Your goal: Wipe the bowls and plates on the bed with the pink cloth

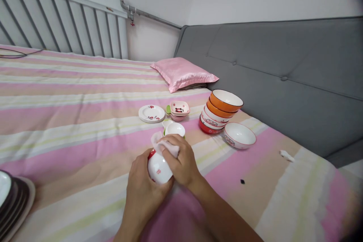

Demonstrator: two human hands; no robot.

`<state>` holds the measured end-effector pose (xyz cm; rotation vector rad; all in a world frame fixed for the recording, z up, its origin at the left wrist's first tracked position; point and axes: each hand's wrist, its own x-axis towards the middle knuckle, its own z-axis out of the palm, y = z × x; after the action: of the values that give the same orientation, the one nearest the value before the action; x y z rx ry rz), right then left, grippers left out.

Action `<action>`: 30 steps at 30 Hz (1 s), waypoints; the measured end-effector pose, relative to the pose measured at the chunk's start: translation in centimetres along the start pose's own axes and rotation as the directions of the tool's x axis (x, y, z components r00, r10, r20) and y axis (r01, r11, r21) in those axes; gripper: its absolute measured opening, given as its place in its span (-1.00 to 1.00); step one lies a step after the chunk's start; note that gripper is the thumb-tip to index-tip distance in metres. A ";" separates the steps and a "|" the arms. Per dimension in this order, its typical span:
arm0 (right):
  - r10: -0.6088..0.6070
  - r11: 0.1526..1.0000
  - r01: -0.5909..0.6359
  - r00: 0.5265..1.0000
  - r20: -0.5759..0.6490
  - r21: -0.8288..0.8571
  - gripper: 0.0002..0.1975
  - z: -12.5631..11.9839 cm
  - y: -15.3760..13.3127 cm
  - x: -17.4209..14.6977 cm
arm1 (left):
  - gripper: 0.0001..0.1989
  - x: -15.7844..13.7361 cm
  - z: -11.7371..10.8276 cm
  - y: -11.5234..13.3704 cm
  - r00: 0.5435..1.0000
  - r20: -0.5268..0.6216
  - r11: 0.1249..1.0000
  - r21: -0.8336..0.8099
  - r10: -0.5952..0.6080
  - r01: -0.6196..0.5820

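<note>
My left hand point(143, 187) is wrapped round a small white bowl point(159, 169) with a red edge and a little red print inside. A white tissue point(169, 148) is pinched in my right hand point(183, 162) and pressed against the bowl's far rim. Just beyond my hands sits a small white dish point(176, 129) with a green edge and a handle. Behind it are a stack of white flowered plates point(151, 113) and a stack of pink dishes point(180, 108) with a green tab.
Stacked orange, white and red bowls point(225, 102) lean slightly at the right, beside a single white bowl point(240, 135). Dark-edged plates point(21, 200) are piled at lower left. A crumpled tissue point(287, 155), a small black piece point(242, 182) and a pink pillow point(185, 72) lie on the striped bedspread.
</note>
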<state>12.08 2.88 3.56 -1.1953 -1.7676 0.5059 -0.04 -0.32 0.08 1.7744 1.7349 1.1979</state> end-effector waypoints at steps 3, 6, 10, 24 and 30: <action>0.083 0.986 -0.080 0.996 -0.016 0.149 -0.81 -0.3 1.5 0.7 | -0.25 0.1 0.1 -0.5 0.997 0.071 0.998 -0.058 -0.019 0.023; 0.162 0.950 -0.155 0.987 -0.005 0.271 -0.79 -0.4 2.8 1.1 | -0.25 0.2 0.1 -1.1 0.987 0.161 0.991 -0.125 -0.030 0.051; 0.249 0.887 -0.242 0.968 0.036 0.392 -0.74 -0.5 3.7 1.3 | -0.28 0.1 0.2 -1.3 0.982 0.189 0.986 -0.163 -0.011 0.042; 0.099 0.980 -0.101 0.995 0.023 0.172 -0.82 0.1 -0.3 -0.2 | -0.42 -0.2 -0.6 -0.2 0.998 -0.028 0.993 -0.106 0.051 -0.054; -0.127 0.978 0.141 0.987 0.099 -0.154 -0.72 0.8 -3.7 -2.4 | -0.78 -0.2 -0.5 -0.2 0.999 -0.015 0.976 -0.213 0.030 -0.033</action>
<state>9.76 -0.72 4.81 -1.1682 -1.9811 0.3462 -0.51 -0.64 0.07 1.6759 1.5246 1.3546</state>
